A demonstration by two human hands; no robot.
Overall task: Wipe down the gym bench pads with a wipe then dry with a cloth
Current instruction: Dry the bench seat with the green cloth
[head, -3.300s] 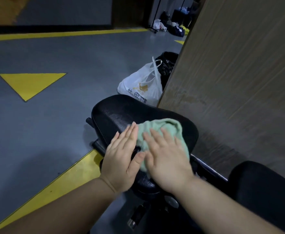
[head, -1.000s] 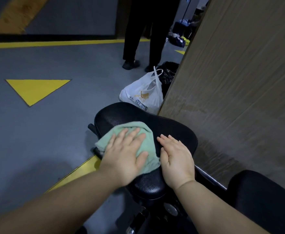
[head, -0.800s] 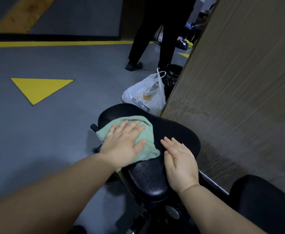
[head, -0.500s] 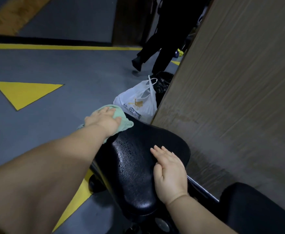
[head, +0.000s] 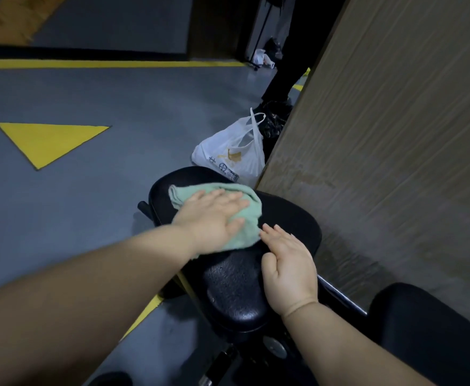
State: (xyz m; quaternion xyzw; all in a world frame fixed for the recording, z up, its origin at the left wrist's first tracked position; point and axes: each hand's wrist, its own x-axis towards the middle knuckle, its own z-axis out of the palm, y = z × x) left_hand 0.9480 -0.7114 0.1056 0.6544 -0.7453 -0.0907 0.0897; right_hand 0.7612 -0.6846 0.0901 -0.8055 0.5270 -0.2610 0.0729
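Head view, nearest first: a second black pad (head: 423,330) sits at the lower right, untouched and apart from both hands. Just beyond it the right hand (head: 286,263) lies flat on the black seat pad (head: 234,282), fingers straight and close together, holding nothing; it looks to be steadying the pad. Beside it, the left hand (head: 208,221) presses a green cloth (head: 249,231) against the far half of the same pad, fingers spread wide and flat on top instead of curled round it. This looks like the drying pass. To do it well, I would keep the palm weight even, drag the cloth in overlapping strokes out to the rounded far rim and down the sides, and refold it once it feels damp. The near end of the pad shows a beaded sheen, so it probably needs another pass. Further off, a white plastic bag (head: 228,157) stands on the grey floor (head: 89,204) against a wooden panel (head: 381,135).
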